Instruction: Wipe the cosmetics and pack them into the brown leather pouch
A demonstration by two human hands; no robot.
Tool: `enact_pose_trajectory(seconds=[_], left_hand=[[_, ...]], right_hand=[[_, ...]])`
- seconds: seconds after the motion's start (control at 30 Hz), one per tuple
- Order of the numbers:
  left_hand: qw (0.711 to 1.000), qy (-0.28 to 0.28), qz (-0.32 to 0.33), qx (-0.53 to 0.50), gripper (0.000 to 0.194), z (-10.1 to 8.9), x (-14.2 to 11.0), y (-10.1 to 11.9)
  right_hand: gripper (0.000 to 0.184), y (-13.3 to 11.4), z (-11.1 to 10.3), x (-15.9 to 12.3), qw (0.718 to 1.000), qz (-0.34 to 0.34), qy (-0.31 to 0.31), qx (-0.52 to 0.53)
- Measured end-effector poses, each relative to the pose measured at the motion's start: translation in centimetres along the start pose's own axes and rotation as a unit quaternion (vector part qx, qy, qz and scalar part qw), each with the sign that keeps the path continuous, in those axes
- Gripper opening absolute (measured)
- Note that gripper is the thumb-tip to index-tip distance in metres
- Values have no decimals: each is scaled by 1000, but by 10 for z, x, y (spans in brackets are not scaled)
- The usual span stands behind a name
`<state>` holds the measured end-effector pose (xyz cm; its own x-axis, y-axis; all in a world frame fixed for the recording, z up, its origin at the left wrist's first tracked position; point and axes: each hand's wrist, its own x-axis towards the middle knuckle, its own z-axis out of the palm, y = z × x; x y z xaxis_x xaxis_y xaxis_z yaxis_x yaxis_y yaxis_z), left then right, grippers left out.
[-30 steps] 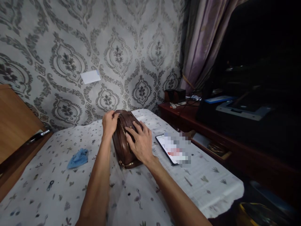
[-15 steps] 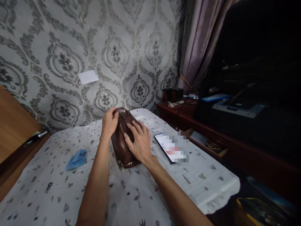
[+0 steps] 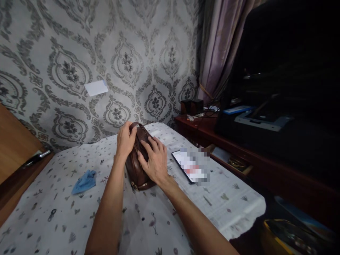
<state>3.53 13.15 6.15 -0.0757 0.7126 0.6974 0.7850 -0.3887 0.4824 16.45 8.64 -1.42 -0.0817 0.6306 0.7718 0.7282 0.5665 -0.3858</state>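
Note:
A brown leather bag [image 3: 134,166] with gold-coloured zips and a carrying strap lies on the patterned cloth in front of me. My left hand [image 3: 125,139] grips its far left end beside the strap, thumb bent over the top edge; the other fingers are mostly hidden behind the bag. Across the top and right side rests my right hand [image 3: 155,159], palm down with the fingers spread. To the right of the bag lies a phone [image 3: 183,166] with its screen lit and partly blurred out.
A crumpled blue cloth [image 3: 84,182] lies left of my arms on the white printed cloth [image 3: 151,241]. At the right stands a dark red desk [image 3: 183,124] with an open drawer [image 3: 231,161]. A wooden panel [image 3: 16,141] borders the left side.
The left thumb has shifted slightly right over the bag's top, near the strap. The right hand stays spread on the bag. My view has turned slightly.

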Motion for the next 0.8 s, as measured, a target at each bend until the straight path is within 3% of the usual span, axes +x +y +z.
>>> enact_pose_trajectory(seconds=[0.17, 0.27, 0.47, 0.8], left_hand=[[998, 0, -18, 59, 37, 3, -4, 9], [996, -31, -22, 80, 31, 3, -5, 13], [994, -40, 7, 106, 17, 2, -4, 15], [997, -74, -18, -17, 8, 0, 0, 12]], right_hand=[[41, 0, 1, 0, 1000, 2, -4, -3], [41, 0, 1, 0, 1000, 1, -4, -3], [41, -1, -1, 0, 1000, 5, -6, 1], [40, -3, -3, 1, 1000, 8, -22, -8]])
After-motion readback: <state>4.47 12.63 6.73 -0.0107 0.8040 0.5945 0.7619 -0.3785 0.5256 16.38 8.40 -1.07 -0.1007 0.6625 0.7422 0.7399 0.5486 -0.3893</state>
